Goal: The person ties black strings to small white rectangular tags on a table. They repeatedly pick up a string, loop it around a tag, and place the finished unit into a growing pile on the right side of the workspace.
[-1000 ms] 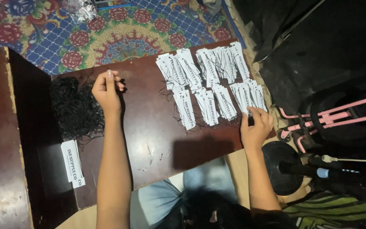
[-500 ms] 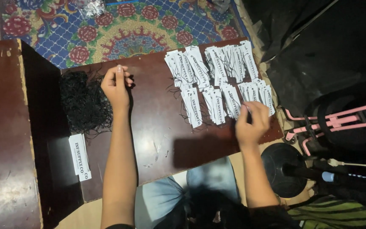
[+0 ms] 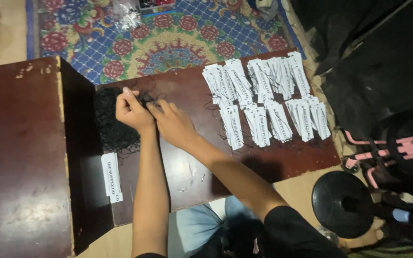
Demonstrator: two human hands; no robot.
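- Floral rug [image 3: 168,43]: blue ground, red rosettes, lies beyond the table's far edge.
- Dark wooden table [image 3: 283,162]: low, reddish-brown, scuffed; a second dark slab [image 3: 20,157] butts against its left side.
- Rows of white tags [image 3: 264,100]: narrow paper strips with dark print, fanned in overlapping bundles, two rows, on the table's right half; thin black threads trail among them.
- Heap of black string [image 3: 108,119]: matted, wiry, loose strands straying at the rim; sits at the table's left end, just under the hands.
- Right hand [image 3: 173,125]: reaches across to the heap, fingertips touching the left hand; fingers partly curled, whether they pinch a strand cannot be told.
- Left hand [image 3: 129,112]: closed in a loose fist, fingertips pinched on strands at the heap's top edge.
- Small stack of white tags [image 3: 111,176]: lies apart, near the table's left front.
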